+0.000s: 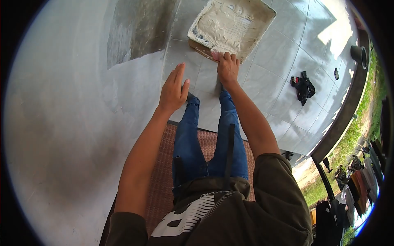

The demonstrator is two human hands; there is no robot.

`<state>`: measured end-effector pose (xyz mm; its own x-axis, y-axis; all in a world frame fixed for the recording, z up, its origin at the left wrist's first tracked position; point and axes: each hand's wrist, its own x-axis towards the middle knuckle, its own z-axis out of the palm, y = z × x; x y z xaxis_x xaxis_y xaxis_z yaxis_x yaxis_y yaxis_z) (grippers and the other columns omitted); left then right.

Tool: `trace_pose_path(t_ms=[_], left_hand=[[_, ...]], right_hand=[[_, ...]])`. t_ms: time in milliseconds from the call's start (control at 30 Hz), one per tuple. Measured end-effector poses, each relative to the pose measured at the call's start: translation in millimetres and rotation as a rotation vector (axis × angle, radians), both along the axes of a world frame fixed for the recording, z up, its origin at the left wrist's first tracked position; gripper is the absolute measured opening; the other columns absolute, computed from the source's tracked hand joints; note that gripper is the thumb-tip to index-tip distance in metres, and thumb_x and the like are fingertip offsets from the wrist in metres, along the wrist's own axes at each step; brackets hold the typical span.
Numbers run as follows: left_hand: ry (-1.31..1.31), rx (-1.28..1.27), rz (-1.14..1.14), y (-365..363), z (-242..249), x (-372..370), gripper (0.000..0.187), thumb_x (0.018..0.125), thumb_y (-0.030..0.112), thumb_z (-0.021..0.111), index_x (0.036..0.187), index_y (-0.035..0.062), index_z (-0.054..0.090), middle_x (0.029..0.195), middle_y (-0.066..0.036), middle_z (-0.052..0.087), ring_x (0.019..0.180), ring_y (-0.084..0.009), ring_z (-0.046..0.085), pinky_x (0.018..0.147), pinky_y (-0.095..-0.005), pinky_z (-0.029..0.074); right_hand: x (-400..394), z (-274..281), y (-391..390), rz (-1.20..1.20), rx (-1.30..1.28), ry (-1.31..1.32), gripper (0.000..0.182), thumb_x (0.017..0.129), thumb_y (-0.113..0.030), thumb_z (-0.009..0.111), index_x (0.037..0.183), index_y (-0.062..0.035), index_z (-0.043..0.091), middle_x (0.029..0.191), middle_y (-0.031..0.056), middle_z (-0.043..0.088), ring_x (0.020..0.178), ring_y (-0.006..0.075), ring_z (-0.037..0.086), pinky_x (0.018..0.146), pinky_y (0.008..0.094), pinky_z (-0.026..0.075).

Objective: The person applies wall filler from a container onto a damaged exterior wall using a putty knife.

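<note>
A square tray (271, 22) with a paste-caked rim lies on the tiled floor in front of me. It holds thick cream-coloured putty (223, 22), spread in ridges. At the tray's near edge, my right hand (228, 69) is closed on a small pinkish putty-smeared spreader (215, 53), mostly hidden by the fingers. My left hand (174, 90) is raised beside the wall, its fingers straight and its thumb apart, holding nothing. The wall (74, 102) on the left is coated pale grey, with a darker bare patch (147, 28) near the tray.
My legs in blue jeans (191, 139) stretch over a reddish woven mat (158, 184). A black crumpled bundle (303, 87) and a small dark object (336, 74) lie on the tiles to the right. Farther right are a dark ledge (342, 110) and hanging clothes (357, 184).
</note>
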<state>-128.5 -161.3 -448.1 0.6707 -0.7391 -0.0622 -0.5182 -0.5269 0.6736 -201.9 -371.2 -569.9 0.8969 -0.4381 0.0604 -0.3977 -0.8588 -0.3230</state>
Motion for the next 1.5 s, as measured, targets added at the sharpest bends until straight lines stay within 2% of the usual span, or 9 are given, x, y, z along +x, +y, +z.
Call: trace_pose_path(t_ms=[600, 733, 800, 833, 867, 1133, 1167, 1400, 1500], left_hand=[[0.018, -0.035, 0.027, 7.9, -1.6, 3.2, 0.052, 0.099, 0.017, 0.049, 0.143, -0.0069, 0.038, 0.138, -0.031, 0.050, 0.129, -0.0435, 0.049, 0.111, -0.0476, 0.039], [0.015, -0.018, 0.030, 4.4, 0.1, 3.0, 0.052, 0.099, 0.018, 0.049, 0.143, -0.0066, 0.038, 0.138, -0.030, 0.050, 0.129, -0.0432, 0.049, 0.110, -0.0476, 0.039], [0.005, -0.032, 0.028, 5.3, 0.0, 2.1, 0.052, 0.099, 0.018, 0.049, 0.144, -0.0062, 0.038, 0.139, -0.029, 0.049, 0.128, -0.0429, 0.050, 0.110, -0.0479, 0.039], [0.007, -0.024, 0.028, 6.6, 0.9, 2.1, 0.052, 0.099, 0.018, 0.049, 0.144, -0.0062, 0.038, 0.139, -0.029, 0.049, 0.128, -0.0429, 0.050, 0.110, -0.0479, 0.039], [0.012, -0.019, 0.025, 6.5, 0.8, 2.7, 0.052, 0.099, 0.018, 0.049, 0.144, -0.0060, 0.038, 0.140, -0.029, 0.049, 0.128, -0.0430, 0.050, 0.110, -0.0481, 0.039], [0.049, -0.008, 0.002, 0.4, -2.0, -4.8, 0.052, 0.099, 0.018, 0.048, 0.145, -0.0053, 0.036, 0.140, -0.028, 0.049, 0.127, -0.0429, 0.051, 0.109, -0.0489, 0.040], [0.045, -0.008, -0.003, -0.3, -1.7, -5.4, 0.052, 0.099, 0.018, 0.048, 0.145, -0.0052, 0.036, 0.140, -0.028, 0.049, 0.127, -0.0430, 0.051, 0.109, -0.0489, 0.040], [0.053, 0.007, -0.008, -0.8, -0.5, -6.5, 0.053, 0.099, 0.017, 0.049, 0.145, -0.0056, 0.036, 0.137, -0.029, 0.051, 0.122, -0.0438, 0.054, 0.107, -0.0488, 0.041], [0.045, 0.003, -0.013, -0.9, -1.7, -6.8, 0.053, 0.099, 0.017, 0.049, 0.145, -0.0058, 0.036, 0.136, -0.029, 0.052, 0.121, -0.0442, 0.054, 0.106, -0.0488, 0.042]], right_hand=[[-24.1, 28.0, 34.8, -0.037, 0.046, -0.027, 0.021, 0.079, -0.003, 0.057, 0.096, -0.0044, 0.068, 0.094, 0.0073, 0.058, 0.091, 0.0287, 0.055, 0.079, 0.0419, 0.043], [-36.7, 46.0, 48.3, -0.182, 0.381, -0.115, 0.014, 0.081, -0.002, 0.064, 0.092, -0.0049, 0.072, 0.084, 0.0091, 0.057, 0.080, 0.0281, 0.057, 0.071, 0.0399, 0.048], [-38.0, 64.5, 35.3, -0.485, 0.873, -0.118, 0.010, 0.087, -0.006, 0.068, 0.095, -0.0021, 0.072, 0.084, 0.0067, 0.062, 0.079, 0.0208, 0.061, 0.071, 0.0322, 0.049], [-30.3, 63.5, 28.9, -0.708, 1.309, -0.372, 0.015, 0.092, -0.013, 0.067, 0.096, 0.0004, 0.070, 0.091, 0.0068, 0.067, 0.080, 0.0158, 0.064, 0.071, 0.0262, 0.050], [-26.8, 63.6, 19.3, -0.857, 1.489, -0.535, 0.017, 0.093, -0.015, 0.067, 0.097, 0.0009, 0.067, 0.097, 0.0084, 0.069, 0.083, 0.0158, 0.065, 0.071, 0.0264, 0.051], [-14.1, -10.3, 16.8, -1.356, 1.705, -0.468, 0.019, 0.092, -0.019, 0.066, 0.103, -0.0042, 0.062, 0.094, 0.0061, 0.066, 0.078, 0.0194, 0.064, 0.065, 0.0324, 0.050], [-18.1, -17.0, 24.5, -1.395, 1.779, -0.537, 0.017, 0.090, -0.017, 0.068, 0.100, -0.0055, 0.061, 0.086, 0.0060, 0.062, 0.077, 0.0206, 0.063, 0.067, 0.0333, 0.049], [-45.6, -13.5, 64.8, -1.406, 1.821, -0.671, 0.017, 0.092, -0.017, 0.066, 0.103, -0.0053, 0.061, 0.084, 0.0045, 0.062, 0.071, 0.0171, 0.060, 0.062, 0.0307, 0.050], [-71.8, -16.8, 84.7, -1.475, 1.808, -0.528, 0.017, 0.092, -0.015, 0.066, 0.101, -0.0017, 0.063, 0.081, 0.0047, 0.062, 0.068, 0.0177, 0.060, 0.062, 0.0307, 0.053]])
